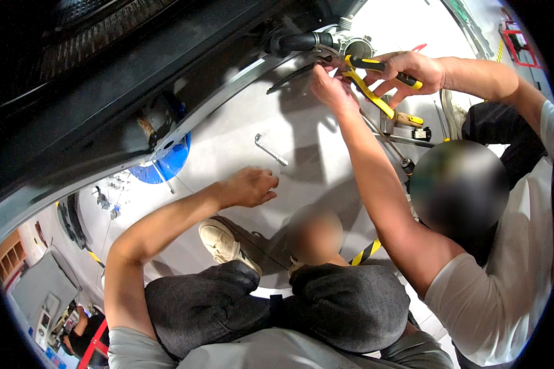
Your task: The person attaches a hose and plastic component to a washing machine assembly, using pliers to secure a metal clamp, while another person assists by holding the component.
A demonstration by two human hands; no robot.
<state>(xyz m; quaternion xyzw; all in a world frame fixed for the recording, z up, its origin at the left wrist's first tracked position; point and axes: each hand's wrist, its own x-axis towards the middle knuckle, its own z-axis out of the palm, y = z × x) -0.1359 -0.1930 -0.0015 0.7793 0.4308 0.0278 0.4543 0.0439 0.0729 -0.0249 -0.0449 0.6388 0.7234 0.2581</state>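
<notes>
My left hand (250,187) hangs over the floor in front of my knees, its fingers loosely bent and apart, holding nothing. Nearest to it lies an L-shaped metal wrench (271,150). A blurred patch between my knees covers what seems to be my right hand (318,237), so its fingers are hidden. At the upper right, another person's two hands work yellow-and-black handled pliers (375,95) beside a black hose (301,42) and a round metal housing (357,46) under the car's edge.
A dark car body panel (135,80) slants across the upper left. Under it is a blue round object (172,161), with small loose parts (108,195) nearby. The other person crouches close on my right. Tools, including a yellow-handled one (409,119), lie beside them.
</notes>
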